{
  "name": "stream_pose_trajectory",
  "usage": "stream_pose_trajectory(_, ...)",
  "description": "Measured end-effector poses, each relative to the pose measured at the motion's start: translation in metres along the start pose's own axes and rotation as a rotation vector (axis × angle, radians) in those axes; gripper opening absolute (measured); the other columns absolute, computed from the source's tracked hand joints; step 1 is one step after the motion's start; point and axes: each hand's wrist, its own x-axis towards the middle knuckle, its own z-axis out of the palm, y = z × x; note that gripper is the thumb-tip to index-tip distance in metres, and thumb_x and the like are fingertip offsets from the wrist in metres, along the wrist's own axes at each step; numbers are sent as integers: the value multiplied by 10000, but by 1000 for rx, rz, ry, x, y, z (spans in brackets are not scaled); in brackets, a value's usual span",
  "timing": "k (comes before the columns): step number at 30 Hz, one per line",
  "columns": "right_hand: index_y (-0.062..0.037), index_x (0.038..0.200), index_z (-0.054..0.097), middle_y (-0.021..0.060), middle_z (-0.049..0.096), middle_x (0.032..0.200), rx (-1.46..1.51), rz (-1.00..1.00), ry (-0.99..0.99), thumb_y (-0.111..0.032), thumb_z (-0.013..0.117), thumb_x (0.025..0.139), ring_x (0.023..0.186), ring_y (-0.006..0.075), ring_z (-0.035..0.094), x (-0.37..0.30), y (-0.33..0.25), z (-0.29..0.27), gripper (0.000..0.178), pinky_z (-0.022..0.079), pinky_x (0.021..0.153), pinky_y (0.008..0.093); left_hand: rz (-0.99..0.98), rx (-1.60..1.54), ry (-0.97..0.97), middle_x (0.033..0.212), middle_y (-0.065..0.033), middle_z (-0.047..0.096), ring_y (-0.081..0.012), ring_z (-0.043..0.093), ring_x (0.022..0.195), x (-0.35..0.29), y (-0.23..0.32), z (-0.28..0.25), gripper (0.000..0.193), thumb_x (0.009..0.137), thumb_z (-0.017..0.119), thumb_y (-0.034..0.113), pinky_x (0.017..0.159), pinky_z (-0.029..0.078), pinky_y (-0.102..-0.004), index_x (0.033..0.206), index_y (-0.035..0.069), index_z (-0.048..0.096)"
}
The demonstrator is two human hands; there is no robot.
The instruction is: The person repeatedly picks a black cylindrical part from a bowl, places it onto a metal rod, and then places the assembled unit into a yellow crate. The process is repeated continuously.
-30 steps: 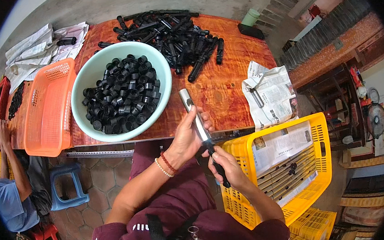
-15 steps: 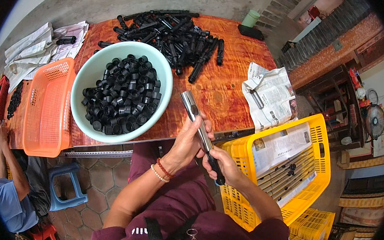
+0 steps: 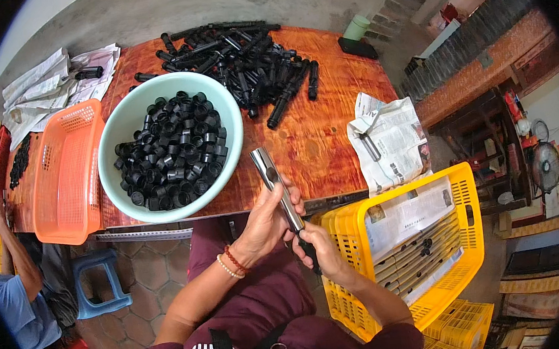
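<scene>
Holding a silver tube (image 3: 284, 202) in your left hand (image 3: 261, 226), fingers curled, and its black end (image 3: 308, 245) in your right hand (image 3: 324, 247), fingers closed, near the table (image 3: 332, 163), you seemed to work their joint, which probably called next for steady alignment.

Your crumpled white newspaper sheet (image 3: 393, 141) and the white newspaper lining (image 3: 419, 214) in your yellow plastic crate (image 3: 364, 233) bear small dark print (image 3: 395, 169), illegible.
</scene>
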Motion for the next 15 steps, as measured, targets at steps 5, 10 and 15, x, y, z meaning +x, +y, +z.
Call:
stream_pose_trajectory(5,-13,886,530,13,446,577,-88,-46,53,-281,338,873,420,84,353,-2,-4,2,329,299,395,224,19,30,-51,889,-44,460,-161,506,823,-2,1,6,242,990,426,332,773,459,-317,1114,126,400)
stream_pose_trajectory(10,-4,892,535,17,449,577,-216,-131,90,-243,370,874,450,92,382,-3,-4,2,291,312,433,229,-6,47,-57,856,-28,449,-161,501,827,-5,4,8,238,958,492,362,816,455,-362,1030,142,434)
stream_pose_trajectory(15,-11,1089,490,190,593,732,-661,-488,217,-206,513,892,703,309,631,3,-1,4,277,452,636,440,91,119,73,792,-8,418,-140,471,786,-3,8,5,330,913,570,405,730,465,-315,825,114,439)
